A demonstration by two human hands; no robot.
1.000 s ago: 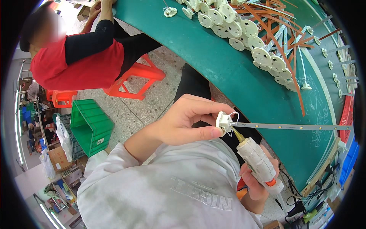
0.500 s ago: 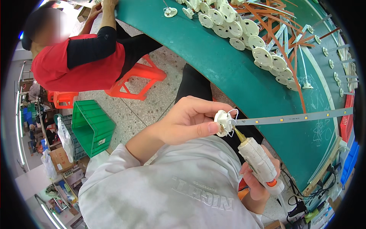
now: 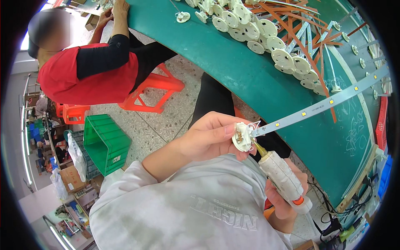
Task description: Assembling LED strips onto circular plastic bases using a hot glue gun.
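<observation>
Pinched in the fingers of my left hand [image 3: 210, 135] is a round white lamp base [image 3: 242, 137] with small brass-coloured contacts and thin white wires. From it a narrow LED strip [image 3: 318, 105] with small yellow chips extends up to the right over the table. My right hand [image 3: 287, 189] is wrapped round a whitish hot glue gun [image 3: 280, 173]. The gun's brass nozzle [image 3: 260, 151] points up at the joint between base and strip, at or very near it; whether it touches I cannot tell.
On the green table [image 3: 233, 75] lie many white round bases [image 3: 266, 27] in rows and a heap of brown and grey strips [image 3: 306, 37]. A co-worker in red [image 3: 91, 71] sits on a red stool [image 3: 152, 91] at the left. A green crate [image 3: 106, 143] stands on the floor.
My left hand has turned the lamp base so its contact side shows more. The strip's far end has swung upward. The glue gun stays close to the joint.
</observation>
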